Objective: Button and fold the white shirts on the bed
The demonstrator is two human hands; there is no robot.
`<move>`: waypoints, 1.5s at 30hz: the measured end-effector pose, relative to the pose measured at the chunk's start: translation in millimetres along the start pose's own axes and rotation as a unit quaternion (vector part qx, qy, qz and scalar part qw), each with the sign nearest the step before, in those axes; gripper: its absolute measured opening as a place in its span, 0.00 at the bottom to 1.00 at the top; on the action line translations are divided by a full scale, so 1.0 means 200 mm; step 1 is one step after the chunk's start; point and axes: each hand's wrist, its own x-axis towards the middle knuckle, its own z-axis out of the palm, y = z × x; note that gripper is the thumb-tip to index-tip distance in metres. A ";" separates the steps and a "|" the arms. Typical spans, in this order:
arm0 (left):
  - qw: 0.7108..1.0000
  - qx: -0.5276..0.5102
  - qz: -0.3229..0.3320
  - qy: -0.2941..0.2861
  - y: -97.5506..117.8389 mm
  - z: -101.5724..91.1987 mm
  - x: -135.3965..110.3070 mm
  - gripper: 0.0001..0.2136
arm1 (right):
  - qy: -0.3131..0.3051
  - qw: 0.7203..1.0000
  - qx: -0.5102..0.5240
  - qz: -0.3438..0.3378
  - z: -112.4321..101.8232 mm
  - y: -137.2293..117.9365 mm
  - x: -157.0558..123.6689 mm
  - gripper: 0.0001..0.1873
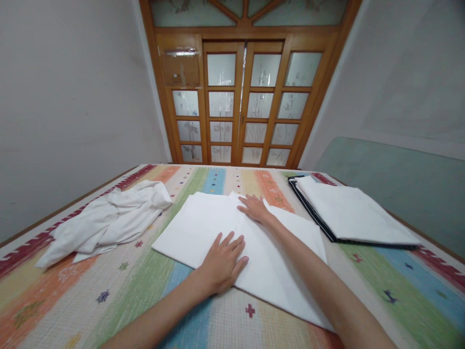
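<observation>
A white garment [189, 225], partly folded, lies spread flat in front of me; its exact kind I cannot make out. My left hand [223, 261] rests on its near edge, palm down with the fingers apart. Farther up, near the garment's far edge, my right hand [253, 208] lies flat on the cloth, fingers stretched out. The right forearm crosses over the right part of the cloth and hides some of it. Neither hand grips anything.
To the left lies a crumpled white cloth [116, 218]. A folded stack at the right has white cloth [352, 211] over a black piece with white edging [310, 208]. Everything lies on a striped, patterned cover [145, 286]. Wooden glass-paned doors [240, 97] stand beyond.
</observation>
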 end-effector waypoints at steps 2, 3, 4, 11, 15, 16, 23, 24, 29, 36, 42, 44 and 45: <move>1.000 0.007 0.000 0.005 0.00 0.01 0.00 0.24 | -0.003 1.000 -0.003 0.006 -0.01 0.03 -0.02 0.35; 1.000 0.011 0.003 0.007 -0.01 0.01 0.00 0.24 | -0.004 1.000 -0.006 0.011 -0.02 0.05 -0.04 0.35; 1.000 0.013 0.007 0.009 -0.02 0.02 -0.01 0.23 | -0.005 1.000 -0.009 0.016 -0.03 0.07 -0.05 0.36; 0.999 0.023 -0.029 -0.030 -0.15 0.00 0.00 0.25 | -0.018 0.999 -0.025 0.023 -0.04 0.21 -0.15 0.36; 0.995 0.031 -0.088 -0.035 -0.26 -0.03 0.01 0.29 | -0.014 0.999 -0.026 0.033 -0.04 0.30 -0.23 0.38; 0.993 0.033 -0.105 -0.036 -0.28 -0.04 0.02 0.30 | -0.016 0.999 -0.023 0.041 -0.04 0.32 -0.25 0.39; 0.976 0.058 -0.205 -0.038 -0.37 -0.07 0.12 0.32 | 0.026 0.997 -0.061 0.041 0.00 0.33 -0.46 0.38; 0.975 0.066 -0.212 -0.030 -0.39 -0.06 0.13 0.32 | 0.036 0.997 -0.065 0.033 0.02 0.32 -0.50 0.35; 0.970 0.100 -0.221 0.017 -0.44 -0.02 0.18 0.28 | 0.091 0.993 -0.062 0.039 0.13 0.31 -0.67 0.30; 0.961 0.082 -0.254 0.077 -0.49 0.02 0.15 0.30 | 0.154 0.983 0.096 -0.003 0.18 0.44 -0.73 0.28; 0.956 -0.097 -0.247 0.123 -0.50 0.01 0.13 0.27 | 0.149 0.890 0.422 0.085 0.11 0.52 -0.82 0.32; 0.928 -0.227 -0.251 0.157 -0.49 -0.02 0.14 0.27 | 0.138 0.835 0.518 0.126 0.06 0.51 -0.86 0.29; 0.900 -0.298 -0.264 0.178 -0.48 -0.03 0.15 0.28 | 0.140 0.810 0.550 0.145 0.03 0.50 -0.88 0.27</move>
